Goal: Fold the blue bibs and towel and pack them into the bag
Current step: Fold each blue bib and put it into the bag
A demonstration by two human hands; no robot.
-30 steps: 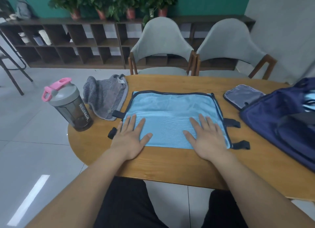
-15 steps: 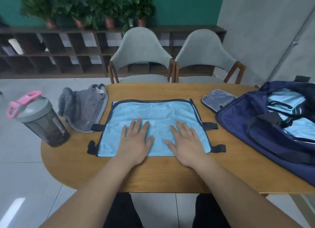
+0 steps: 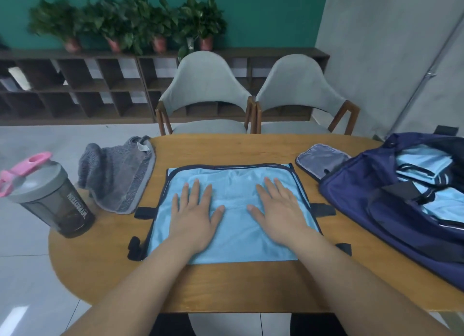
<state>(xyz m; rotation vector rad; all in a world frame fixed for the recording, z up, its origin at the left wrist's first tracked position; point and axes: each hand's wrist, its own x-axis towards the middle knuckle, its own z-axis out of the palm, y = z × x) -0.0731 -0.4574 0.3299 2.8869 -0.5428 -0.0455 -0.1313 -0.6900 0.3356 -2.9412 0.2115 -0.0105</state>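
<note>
The blue bib (image 3: pixel 231 210) lies flat on the wooden table (image 3: pixel 226 285), in the middle of its near half, dark trim along its edges and black strap tabs sticking out at both sides. The left hand (image 3: pixel 193 217) presses palm-down on the bib's left part, fingers straight and slightly spread, thumb out toward the centre. The right hand (image 3: pixel 278 210) lies the same way on the right part, flat, fingers pointing away from the person; neither hand grips anything. Both bare forearms reach in from the near edge of the table.

Left of the bib, a grey towel (image 3: pixel 118 177) lies rumpled near the table's far left edge, well apart from the hands. A dark shaker bottle (image 3: pixel 50 197) with a grey lid and pink loop stands upright at the left rim. To the right sits the navy bag (image 3: pixel 391 210), open, with folded light-blue cloth inside. A small grey pouch (image 3: pixel 321 160) lies just beside the bag's far corner.

Two grey chairs (image 3: pixel 206 89) stand behind the table. Beyond them a low dark shelf (image 3: pixel 75 89) bears potted plants (image 3: pixel 130 24) against a green wall.
</note>
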